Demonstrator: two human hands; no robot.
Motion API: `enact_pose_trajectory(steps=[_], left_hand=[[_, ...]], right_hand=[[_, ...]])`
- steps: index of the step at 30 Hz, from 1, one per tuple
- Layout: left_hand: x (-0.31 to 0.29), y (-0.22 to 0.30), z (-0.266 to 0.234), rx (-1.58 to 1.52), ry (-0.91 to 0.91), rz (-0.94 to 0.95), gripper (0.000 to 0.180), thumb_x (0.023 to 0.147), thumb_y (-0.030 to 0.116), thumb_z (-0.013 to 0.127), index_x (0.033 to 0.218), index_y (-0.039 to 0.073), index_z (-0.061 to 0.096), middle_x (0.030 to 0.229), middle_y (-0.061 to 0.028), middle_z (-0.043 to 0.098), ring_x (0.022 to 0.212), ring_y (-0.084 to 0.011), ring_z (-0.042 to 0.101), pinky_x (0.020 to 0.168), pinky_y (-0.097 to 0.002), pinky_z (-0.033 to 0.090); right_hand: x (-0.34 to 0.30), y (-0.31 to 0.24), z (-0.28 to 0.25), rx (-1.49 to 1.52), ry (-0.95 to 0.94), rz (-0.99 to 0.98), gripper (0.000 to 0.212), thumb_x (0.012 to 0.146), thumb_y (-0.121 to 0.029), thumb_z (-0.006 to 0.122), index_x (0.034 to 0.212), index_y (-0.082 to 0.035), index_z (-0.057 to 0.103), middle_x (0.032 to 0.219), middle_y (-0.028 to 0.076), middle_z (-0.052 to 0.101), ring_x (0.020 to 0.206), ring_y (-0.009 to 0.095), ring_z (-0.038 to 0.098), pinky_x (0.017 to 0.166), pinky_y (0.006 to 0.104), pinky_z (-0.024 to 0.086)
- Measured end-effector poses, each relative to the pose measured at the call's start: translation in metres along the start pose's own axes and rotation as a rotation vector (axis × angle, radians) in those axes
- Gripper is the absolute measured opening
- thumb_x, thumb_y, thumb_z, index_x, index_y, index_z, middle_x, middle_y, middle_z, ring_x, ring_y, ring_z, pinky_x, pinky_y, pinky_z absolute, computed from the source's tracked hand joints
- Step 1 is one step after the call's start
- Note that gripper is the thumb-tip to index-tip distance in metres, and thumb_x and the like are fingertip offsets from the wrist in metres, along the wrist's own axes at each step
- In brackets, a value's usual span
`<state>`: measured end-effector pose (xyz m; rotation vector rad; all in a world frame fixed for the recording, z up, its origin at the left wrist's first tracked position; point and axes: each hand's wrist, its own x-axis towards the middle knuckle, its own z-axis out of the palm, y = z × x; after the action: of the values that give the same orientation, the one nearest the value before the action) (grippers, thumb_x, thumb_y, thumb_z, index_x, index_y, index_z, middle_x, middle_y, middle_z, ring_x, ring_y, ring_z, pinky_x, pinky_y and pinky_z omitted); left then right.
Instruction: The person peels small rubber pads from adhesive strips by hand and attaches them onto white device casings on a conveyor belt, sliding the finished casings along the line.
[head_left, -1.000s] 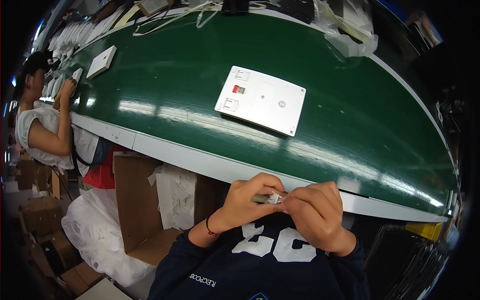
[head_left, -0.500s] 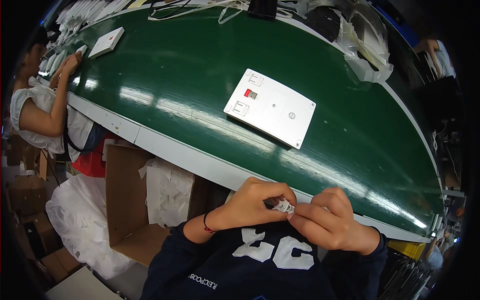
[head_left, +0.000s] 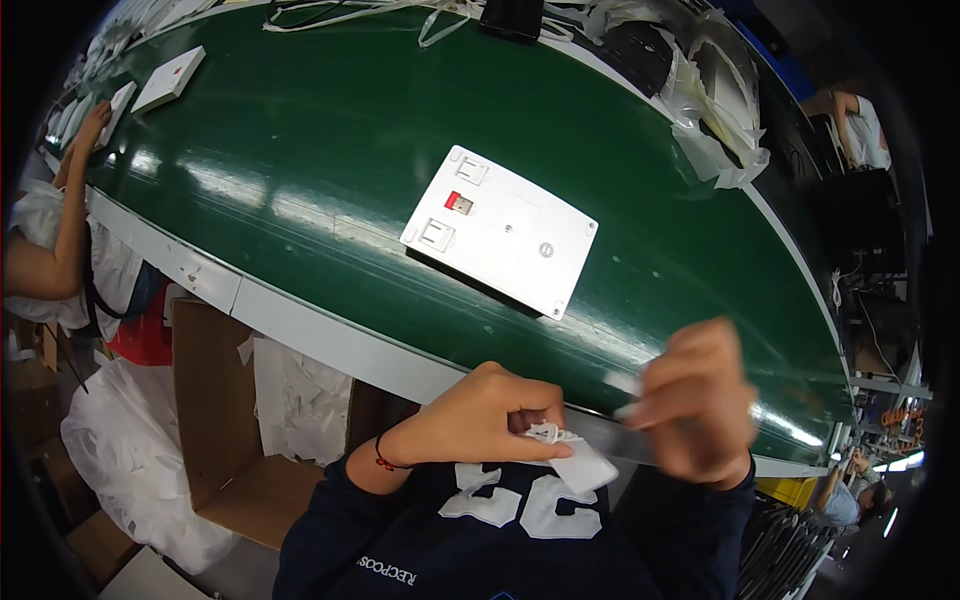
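In front of my torso my left hand point(head_left: 480, 415) is closed on a small white flat piece point(head_left: 585, 467) with a crumpled white bit at its end; its exact kind does not show. Raised over the near table edge, my right hand point(head_left: 700, 400) is smeared by motion. Its fingers look bent, and I cannot make out whether anything is in them. Ahead of both hands a white flat rectangular device point(head_left: 525, 235) lies underside up on the green work surface point(head_left: 330, 130). A red USB plug point(head_left: 459, 203) sits in its underside, between two small square feet.
An open cardboard box point(head_left: 205, 430) holding white scraps stands below the table edge at left, beside a white plastic bag point(head_left: 150, 470). A co-worker's hand point(head_left: 95, 120) is at far left near another white device point(head_left: 168, 78). Clear plastic wrapping point(head_left: 720, 130) lies at back right.
My right hand has come away from my left, moving up and to the right. The white piece in my left hand now shows more fully. The whole view has shifted slightly.
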<state>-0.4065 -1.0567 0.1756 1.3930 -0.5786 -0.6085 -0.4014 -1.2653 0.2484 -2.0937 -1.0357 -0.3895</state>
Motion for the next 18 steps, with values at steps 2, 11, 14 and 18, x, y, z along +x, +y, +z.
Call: enact_pose_trajectory(steps=[2, 11, 14, 18], left_hand=[[-0.002, -0.012, 0.005, 0.032, -0.033, -0.003, 0.015, 0.066, 0.009, 0.076, 0.074, 0.005, 0.063, 0.059, 0.0012, 0.056, 0.050, -0.0074, 0.043, 0.049, -0.0181, 0.034], [0.003, -0.035, 0.005, -0.206, -0.127, 0.174, 0.019, 0.066, 0.012, 0.078, 0.079, 0.007, 0.066, 0.073, -0.0010, 0.065, 0.053, -0.0101, 0.050, 0.054, -0.0193, 0.041], [0.000, -0.038, 0.005, -0.143, -0.230, 0.200, 0.019, 0.066, 0.012, 0.077, 0.081, 0.007, 0.066, 0.077, -0.0015, 0.067, 0.055, -0.0110, 0.052, 0.057, -0.0198, 0.043], [0.000, -0.046, 0.006, -0.191, -0.209, 0.209, 0.019, 0.066, 0.011, 0.077, 0.082, 0.007, 0.066, 0.080, -0.0015, 0.067, 0.058, -0.0120, 0.055, 0.060, -0.0205, 0.045]], right_hand=[[0.008, 0.011, -0.026, 0.039, 0.428, 0.112, 0.012, 0.064, 0.001, 0.058, 0.073, -0.007, 0.059, 0.081, 0.003, 0.056, 0.079, 0.016, 0.045, 0.070, 0.0282, 0.037], [0.025, 0.110, 0.018, -0.170, -0.039, 0.578, 0.003, 0.070, -0.006, 0.064, 0.072, -0.006, 0.061, 0.117, 0.009, 0.047, 0.111, 0.027, 0.038, 0.095, 0.0357, 0.031], [0.028, 0.116, 0.025, -0.234, -0.062, 0.609, 0.002, 0.071, -0.006, 0.064, 0.072, -0.006, 0.062, 0.118, 0.009, 0.047, 0.113, 0.027, 0.037, 0.095, 0.0357, 0.031], [0.030, 0.120, 0.033, -0.293, -0.092, 0.575, 0.003, 0.071, -0.006, 0.064, 0.069, -0.005, 0.061, 0.118, 0.009, 0.047, 0.114, 0.028, 0.034, 0.095, 0.0353, 0.031]])
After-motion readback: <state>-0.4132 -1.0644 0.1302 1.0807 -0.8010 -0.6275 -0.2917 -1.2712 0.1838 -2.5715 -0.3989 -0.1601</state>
